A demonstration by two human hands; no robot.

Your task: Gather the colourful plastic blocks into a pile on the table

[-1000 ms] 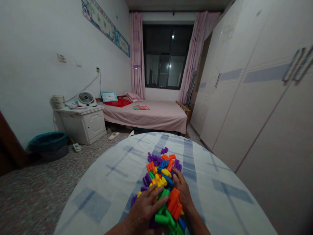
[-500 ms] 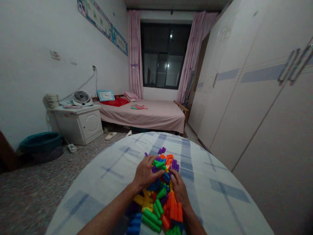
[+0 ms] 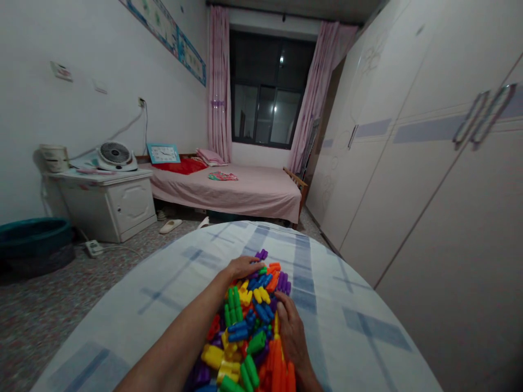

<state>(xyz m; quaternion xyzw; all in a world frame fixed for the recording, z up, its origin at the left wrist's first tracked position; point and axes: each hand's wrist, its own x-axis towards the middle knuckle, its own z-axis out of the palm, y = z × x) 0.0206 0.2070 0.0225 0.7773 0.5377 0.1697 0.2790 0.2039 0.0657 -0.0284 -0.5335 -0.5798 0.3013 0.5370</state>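
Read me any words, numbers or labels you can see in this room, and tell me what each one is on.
No text can be read.
Wall poster strip: printed panels, too small and blurred to read.
Clock leaning by the bed: dial marks too small to read.
Wall socket plate: marks blurred.
Plastic blocks under the left hand and right hand: no lettering visible.

pink bed [image 3: 245,190] under dark window [image 3: 265,90], white wardrobes [image 3: 429,163] right.
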